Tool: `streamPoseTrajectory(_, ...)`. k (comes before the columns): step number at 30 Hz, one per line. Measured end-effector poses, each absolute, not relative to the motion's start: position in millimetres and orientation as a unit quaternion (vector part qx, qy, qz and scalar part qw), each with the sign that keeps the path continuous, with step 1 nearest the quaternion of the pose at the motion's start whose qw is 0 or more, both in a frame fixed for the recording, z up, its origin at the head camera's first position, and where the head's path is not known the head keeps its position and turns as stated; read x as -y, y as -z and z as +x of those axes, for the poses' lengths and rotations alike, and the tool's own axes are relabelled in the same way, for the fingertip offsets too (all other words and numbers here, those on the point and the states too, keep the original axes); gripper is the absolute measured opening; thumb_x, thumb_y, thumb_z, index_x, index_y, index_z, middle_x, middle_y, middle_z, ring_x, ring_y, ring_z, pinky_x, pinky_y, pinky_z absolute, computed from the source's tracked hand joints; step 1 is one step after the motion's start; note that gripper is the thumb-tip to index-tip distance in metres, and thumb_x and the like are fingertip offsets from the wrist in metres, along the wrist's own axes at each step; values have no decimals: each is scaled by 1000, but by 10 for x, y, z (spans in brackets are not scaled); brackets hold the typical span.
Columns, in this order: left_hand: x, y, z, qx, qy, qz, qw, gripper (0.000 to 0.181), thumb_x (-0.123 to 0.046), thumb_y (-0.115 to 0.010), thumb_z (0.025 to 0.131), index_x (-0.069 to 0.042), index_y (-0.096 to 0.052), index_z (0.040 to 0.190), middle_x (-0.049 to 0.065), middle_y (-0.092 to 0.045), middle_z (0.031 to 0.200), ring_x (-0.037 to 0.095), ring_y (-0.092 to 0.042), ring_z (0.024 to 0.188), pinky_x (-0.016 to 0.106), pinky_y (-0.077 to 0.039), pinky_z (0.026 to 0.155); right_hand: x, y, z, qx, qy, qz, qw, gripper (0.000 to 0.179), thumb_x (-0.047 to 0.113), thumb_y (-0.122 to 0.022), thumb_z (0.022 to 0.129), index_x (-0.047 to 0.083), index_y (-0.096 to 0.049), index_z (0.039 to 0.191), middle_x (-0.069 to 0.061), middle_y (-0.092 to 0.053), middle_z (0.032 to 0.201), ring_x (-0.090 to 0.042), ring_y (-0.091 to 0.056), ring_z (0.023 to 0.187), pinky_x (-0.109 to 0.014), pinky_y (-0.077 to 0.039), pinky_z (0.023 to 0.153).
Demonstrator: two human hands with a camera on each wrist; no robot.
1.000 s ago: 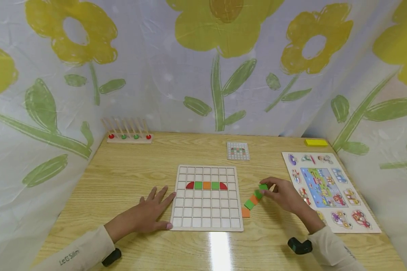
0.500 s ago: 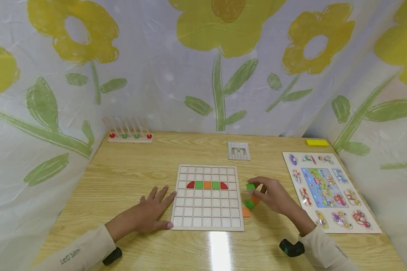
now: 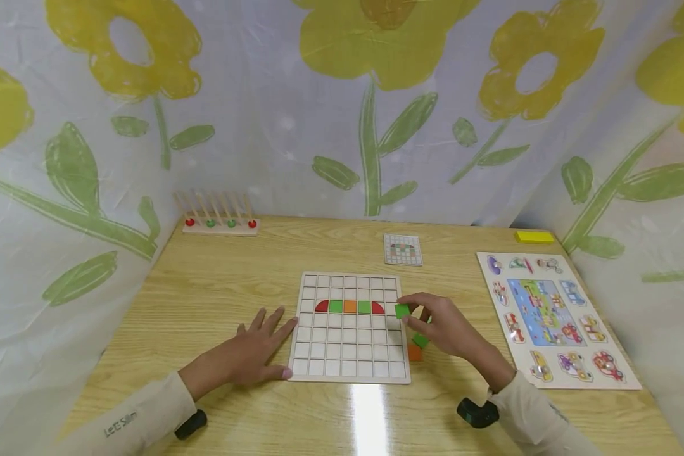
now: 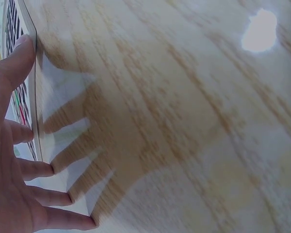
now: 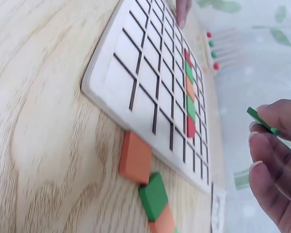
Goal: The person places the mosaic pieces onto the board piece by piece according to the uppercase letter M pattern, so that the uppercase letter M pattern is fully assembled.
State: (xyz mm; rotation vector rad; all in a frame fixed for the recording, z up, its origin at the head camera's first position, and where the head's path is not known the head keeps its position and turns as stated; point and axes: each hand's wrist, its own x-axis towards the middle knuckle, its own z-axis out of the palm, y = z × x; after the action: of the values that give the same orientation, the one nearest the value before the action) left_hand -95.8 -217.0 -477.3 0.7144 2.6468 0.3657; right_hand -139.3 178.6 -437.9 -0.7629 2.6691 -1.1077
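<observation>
A white grid board (image 3: 340,364) lies on the table, with a row of red, green and orange tiles set in its cells. My right hand (image 3: 444,324) pinches a green square tile (image 3: 402,311) between thumb and fingers, at the board's right edge; in the right wrist view that tile (image 5: 260,119) is held above the table. Below that hand, an orange tile (image 5: 136,158), a green tile (image 5: 153,195) and more tiles lie in a line beside the board. My left hand (image 3: 253,350) rests with fingers spread, its thumb and fingertips touching the board's left edge.
A small pattern card (image 3: 403,249) lies behind the board. To the right is a picture puzzle board (image 3: 553,316) with a yellow block (image 3: 534,237) behind it. A wooden peg rack (image 3: 220,229) with red and green beads stands at the back left.
My right hand has lifted the green tile from the loose line and carried it left to the board's right edge. My left hand stays in place.
</observation>
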Motion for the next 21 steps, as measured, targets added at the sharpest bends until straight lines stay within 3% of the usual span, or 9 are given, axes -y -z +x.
streamPoseTrajectory(21,2157,4755,-958,-940,-132,253,187,96,-63,-62,91,-10,-23,161,29,-16,164,64,-17,144,83,-30,95,-1295,4514,-1433,-862,385,-301,133,31,13,-68,96,9,-68,127,-6,-72,108,-7,-57,65,-22,-47,55)
